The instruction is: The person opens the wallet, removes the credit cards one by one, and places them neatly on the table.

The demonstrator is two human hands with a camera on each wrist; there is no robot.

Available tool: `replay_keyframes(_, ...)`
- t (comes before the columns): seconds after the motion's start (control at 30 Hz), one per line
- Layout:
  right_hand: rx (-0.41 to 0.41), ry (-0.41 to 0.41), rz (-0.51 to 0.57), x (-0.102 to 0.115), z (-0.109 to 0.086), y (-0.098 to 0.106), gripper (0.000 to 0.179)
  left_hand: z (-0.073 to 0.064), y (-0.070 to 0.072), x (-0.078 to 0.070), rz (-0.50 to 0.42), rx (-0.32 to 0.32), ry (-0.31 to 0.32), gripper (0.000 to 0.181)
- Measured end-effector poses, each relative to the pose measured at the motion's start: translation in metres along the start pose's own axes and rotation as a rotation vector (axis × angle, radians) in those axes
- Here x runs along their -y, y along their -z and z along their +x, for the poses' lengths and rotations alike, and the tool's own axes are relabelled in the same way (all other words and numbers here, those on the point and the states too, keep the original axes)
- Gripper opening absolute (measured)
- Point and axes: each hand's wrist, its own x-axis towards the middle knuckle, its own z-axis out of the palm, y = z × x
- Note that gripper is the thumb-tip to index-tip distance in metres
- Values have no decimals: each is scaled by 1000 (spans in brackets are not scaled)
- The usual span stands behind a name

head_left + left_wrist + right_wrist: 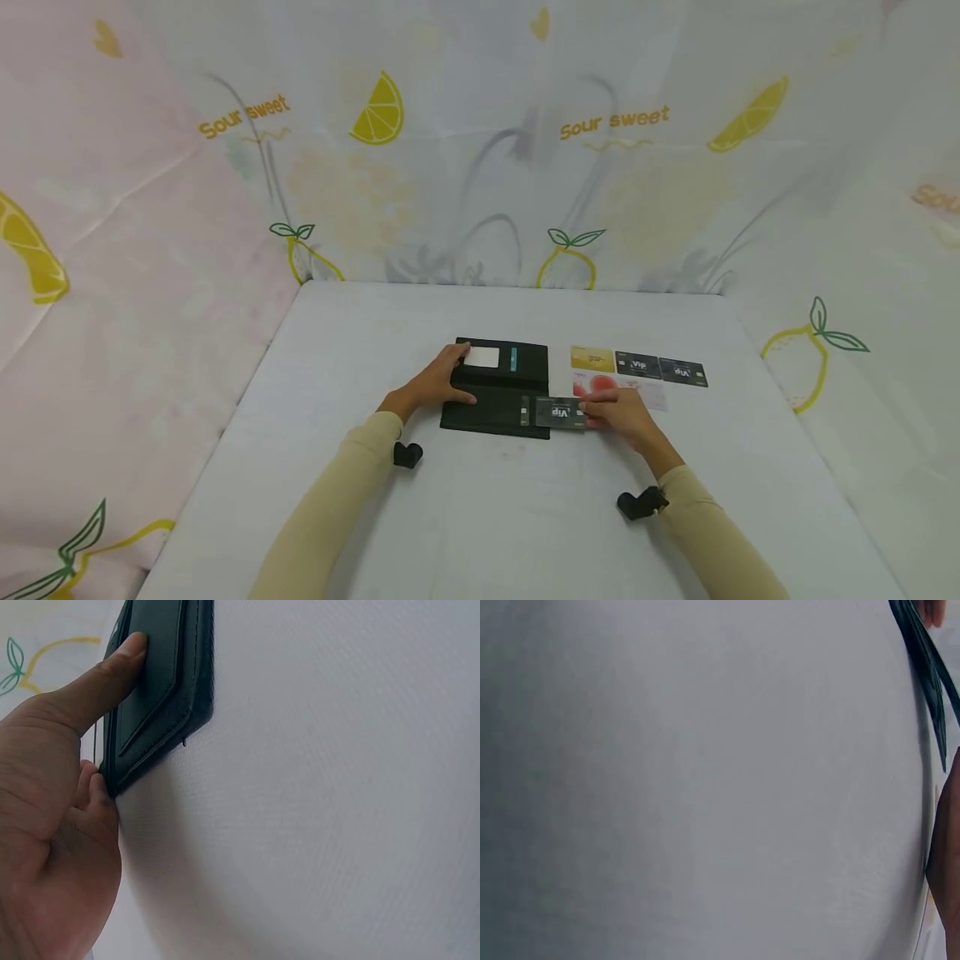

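Observation:
A dark long wallet (489, 410) lies unfolded on the table. My left hand (431, 383) holds it at the left side, thumb across the lower panel and the other fingers at the upper panel's edge. The left wrist view shows the thumb over the wallet's (161, 682) stitched pocket. On the right, a black Vip card (558, 412) overlaps the lower panel beside a small slot, its right end pinched by my right hand (626, 414). Only a strip of that hand (946, 862) enters the right wrist view.
Beyond the right hand lie a gold card (592, 358), a black Vip card (637, 364) and another black card (683, 372) in a row. Nearer are a red-patterned card (592, 382) and a pale pink card (654, 395), partly covered. A patterned cloth wall (465, 167) encloses the white table (480, 517).

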Motion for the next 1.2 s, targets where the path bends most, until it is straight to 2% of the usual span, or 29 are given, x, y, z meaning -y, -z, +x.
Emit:
replay_keyframes(0.27, -17, 43, -64, -3, -8, 27, 36, 0, 0, -1, 8, 3, 16, 110)
replay_keyframes(0.4, -66, 30, -89, -1, -13, 49, 38, -1, 1, -1, 5, 7, 20, 111)
replay_keyframes(0.7, -165, 48, -43, -6, -23, 107, 45, -1, 1, -1, -4, 12, 24, 111)
replay_keyframes(0.97, -260, -30, -26, -19, -29, 150, 49, 0, 2, 1, -14, 20, 6, 112)
replay_keyframes(1.2, -364, -107, -89, -29, -30, 170, 48, 0, 2, 0, -22, 14, 8, 111)
